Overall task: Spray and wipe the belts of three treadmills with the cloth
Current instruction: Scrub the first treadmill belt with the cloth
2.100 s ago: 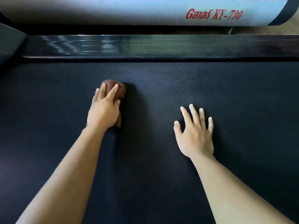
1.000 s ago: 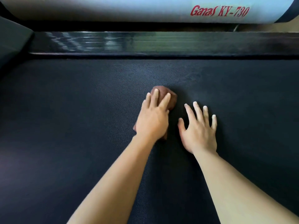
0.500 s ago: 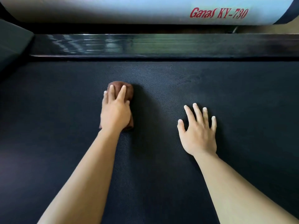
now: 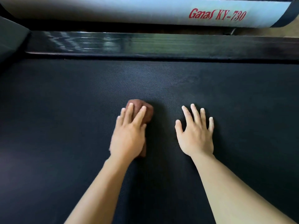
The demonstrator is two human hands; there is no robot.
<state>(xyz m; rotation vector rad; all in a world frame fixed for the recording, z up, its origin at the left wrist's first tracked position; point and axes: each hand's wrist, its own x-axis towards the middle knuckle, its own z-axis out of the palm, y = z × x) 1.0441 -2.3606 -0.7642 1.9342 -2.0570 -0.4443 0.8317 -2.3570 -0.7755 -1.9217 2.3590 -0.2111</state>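
Observation:
The black textured treadmill belt (image 4: pixel 64 126) fills most of the view. A bunched brown cloth (image 4: pixel 146 111) lies on it near the middle. My left hand (image 4: pixel 129 136) presses flat on the cloth and covers most of it; only its far end and a bit by my wrist show. My right hand (image 4: pixel 196 133) rests flat on the bare belt just right of the cloth, fingers spread, holding nothing. No spray bottle is in view.
A glossy black side rail (image 4: pixel 161 44) borders the belt's far edge. Beyond it runs a white frame tube (image 4: pixel 113 10) with red lettering. A dark panel (image 4: pixel 11 39) sits at the upper left corner.
My left hand has slid the cloth to the right across the belt, back toward my right hand. My right hand has stayed planted in place.

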